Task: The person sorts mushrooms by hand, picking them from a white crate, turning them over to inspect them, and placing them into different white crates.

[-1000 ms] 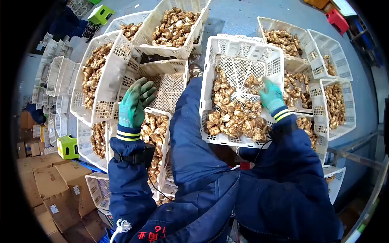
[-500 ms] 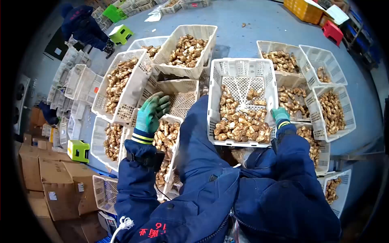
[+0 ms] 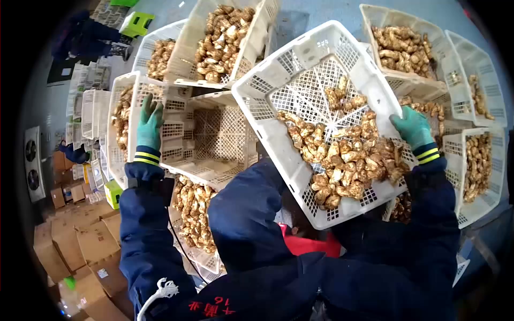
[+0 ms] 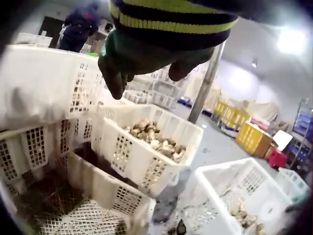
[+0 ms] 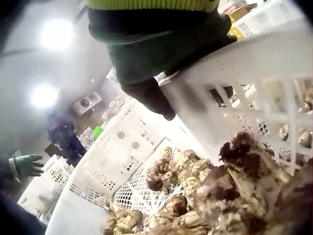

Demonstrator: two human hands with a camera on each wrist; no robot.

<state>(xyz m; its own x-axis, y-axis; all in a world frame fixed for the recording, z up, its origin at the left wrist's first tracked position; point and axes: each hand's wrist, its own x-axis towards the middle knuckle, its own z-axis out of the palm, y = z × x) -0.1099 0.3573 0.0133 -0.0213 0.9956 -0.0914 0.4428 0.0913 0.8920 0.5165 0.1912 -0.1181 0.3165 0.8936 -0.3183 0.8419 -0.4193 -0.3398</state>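
Observation:
A white plastic crate (image 3: 251,109) sits tilted over the lap in the head view, with brown, soil-flecked mushrooms (image 3: 348,160) heaped towards its near end. My green-gloved right hand (image 3: 412,127) grips its right rim; the right wrist view shows the thumb (image 5: 151,98) inside the wall. Away to the left, my gloved left hand (image 3: 150,125) holds nothing, its fingers loosely bent. It overlaps the side of a mushroom-filled crate (image 3: 124,85) in the head view. Right of that hand stands a lower crate (image 3: 219,123) with its mesh floor showing.
Crates of mushrooms surround the person: one at the back (image 3: 182,59), others on the right (image 3: 452,155), and one by the left knee (image 3: 195,214). Cardboard boxes (image 3: 91,241) are piled at lower left. Another person (image 3: 88,35) is at the far left. Something red (image 3: 310,243) lies under the tilted crate.
The lap crate has turned and tilted, its far end swinging left. My right hand has gone from inside the crate to its right rim. My left hand has moved left.

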